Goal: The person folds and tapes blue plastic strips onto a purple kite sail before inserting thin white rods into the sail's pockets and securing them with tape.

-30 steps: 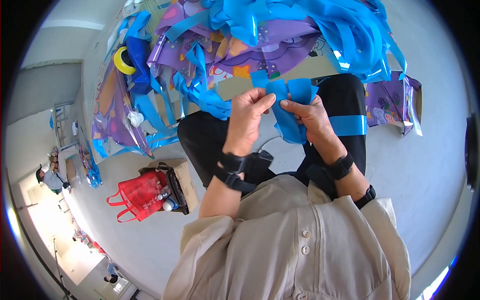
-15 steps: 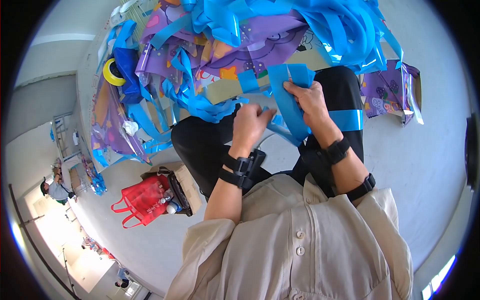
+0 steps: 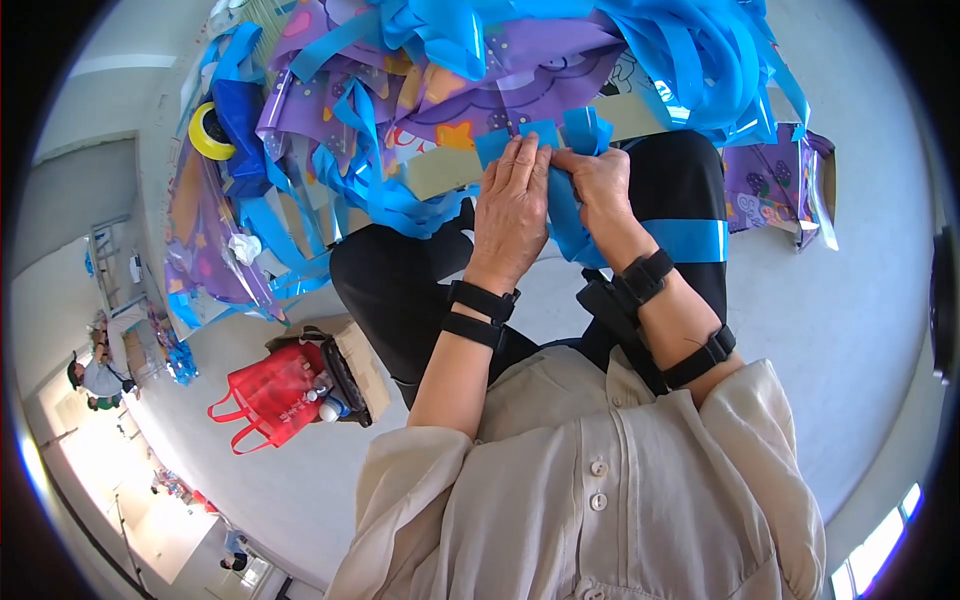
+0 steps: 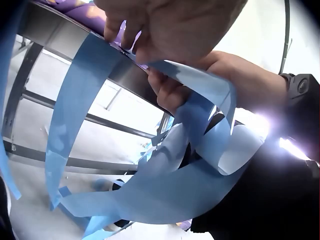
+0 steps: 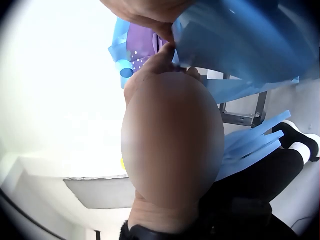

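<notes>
At the near edge of the table, my left hand (image 3: 508,220) lies with extended fingers over the end of a blue strip (image 3: 567,215). Close on its right, my right hand (image 3: 602,190) pinches that strip between thumb and curled fingers. In the left wrist view the strip (image 4: 175,192) loops below both hands, the left hand (image 4: 185,27) above the right hand (image 4: 172,92). The right wrist view shows the left hand (image 5: 150,11) meeting the right hand (image 5: 155,62) beside a wide blue band (image 5: 240,45); the fingertips are partly hidden.
Purple printed sheets (image 3: 540,65) and blue strips (image 3: 690,65) cover the table, with yellow tape (image 3: 211,132) at its left. A red bag (image 3: 272,395) and an open box (image 3: 362,370) stand on the floor at left. Another purple piece (image 3: 765,185) is at right.
The left hand came off the strip, then moved up to the table edge and flattened over a strip end. The right hand moved slightly left, still pinching the strip.
</notes>
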Motion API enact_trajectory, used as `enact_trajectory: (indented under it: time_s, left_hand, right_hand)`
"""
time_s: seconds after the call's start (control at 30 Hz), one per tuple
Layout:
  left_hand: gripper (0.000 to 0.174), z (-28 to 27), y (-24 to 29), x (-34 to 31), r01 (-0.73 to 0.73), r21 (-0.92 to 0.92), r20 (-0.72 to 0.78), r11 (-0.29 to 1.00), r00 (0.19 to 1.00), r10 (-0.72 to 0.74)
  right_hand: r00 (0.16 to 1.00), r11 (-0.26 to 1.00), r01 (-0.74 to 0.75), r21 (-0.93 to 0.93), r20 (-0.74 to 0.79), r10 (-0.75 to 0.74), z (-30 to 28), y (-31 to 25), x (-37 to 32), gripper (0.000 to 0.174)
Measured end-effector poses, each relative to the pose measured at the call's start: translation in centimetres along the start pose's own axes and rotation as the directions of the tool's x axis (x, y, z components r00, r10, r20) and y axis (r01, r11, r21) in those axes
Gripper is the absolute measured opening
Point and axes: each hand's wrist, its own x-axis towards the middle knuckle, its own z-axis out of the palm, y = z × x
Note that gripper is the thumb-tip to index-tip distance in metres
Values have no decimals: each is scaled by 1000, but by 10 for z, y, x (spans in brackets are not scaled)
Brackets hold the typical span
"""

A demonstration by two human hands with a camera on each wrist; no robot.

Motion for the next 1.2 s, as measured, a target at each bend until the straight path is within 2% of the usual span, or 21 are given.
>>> enact_trajectory:
  time_s: [0.23, 0.33, 0.4, 0.43, 0.5, 0.8, 1.2]
  left_hand:
    - [50, 6, -2, -2, 15, -4, 3, 1000, 1000, -15]
    - [52, 7, -2, -3, 18, 7, 18, 1000, 1000, -18]
    - [52, 8, -2, -4, 29, 27, 41, 999, 999, -31]
    - [52, 9, -2, -5, 30, 26, 40, 999, 999, -31]
    - [52, 10, -2, -6, 29, 43, 40, 999, 999, -31]
    - [50, 10, -5, -5, 16, 30, 12, 999, 1000, -17]
    - [47, 7, -6, -3, 16, 35, 29, 999, 999, -17]
  right_hand:
    - [998, 999, 44, -4, -50, -44, 1, 11, 5, 12]
    - [992, 991, 84, -104, -86, -93, -4, 12, 6, 13]
    - [978, 961, 182, -207, -66, -200, -6, 13, 10, 14]
    - [978, 961, 183, -208, -66, -200, -7, 12, 9, 14]
    - [963, 917, 232, -324, -53, -263, -6, 8, 8, 14]
    - [971, 945, 208, -253, -60, -230, -5, 16, 12, 14]
    - [973, 946, 189, -262, -80, -216, -3, 16, 12, 14]
